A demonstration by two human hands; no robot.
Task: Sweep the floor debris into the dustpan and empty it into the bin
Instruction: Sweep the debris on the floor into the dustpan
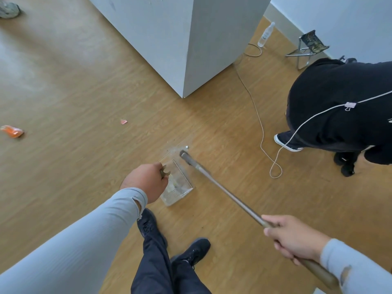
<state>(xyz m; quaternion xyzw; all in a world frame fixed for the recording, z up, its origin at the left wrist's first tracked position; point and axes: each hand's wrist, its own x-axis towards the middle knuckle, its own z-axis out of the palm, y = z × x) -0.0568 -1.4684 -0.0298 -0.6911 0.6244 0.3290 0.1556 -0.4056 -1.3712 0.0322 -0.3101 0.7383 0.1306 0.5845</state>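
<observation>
- Left hand [146,181] curls round the dustpan handle [165,172]; fingers closed on it, knuckles up.
- Clear dustpan [178,183] sits on the wood floor [84,98] just ahead of the person's shoes, open mouth facing away from them toward the corner of the white pillar [184,49].
- Some pale scraps already lie inside the pan.
- Right hand [294,240] grips the broom handle [231,198] low in the frame, fingers wrapped, thumb along the shaft.
- Broom's long axis runs diagonally from the right hand up-left to the broom head [185,154]; head is blurred, bristles hard to make out.
- Broom head lies at the far right corner of the pan mouth, touching or just beside it, can't tell which.
- Fine debris [175,147] is scattered just beyond the pan lip, between the mouth and the pillar corner.
- Key relation: debris lies on the far side of the mouth, so the stroke likely pulls back toward the person, into the pan.
- Left hand is nearer the pan; right hand stands well back down the shaft.
- More litter well off to the left: a pink scrap [123,122] and an orange wrapper [12,131].
- No bin in view.
- A second person in black [339,102] stands to the right, a white cable [263,132] trailing on the floor near the broom side.
</observation>
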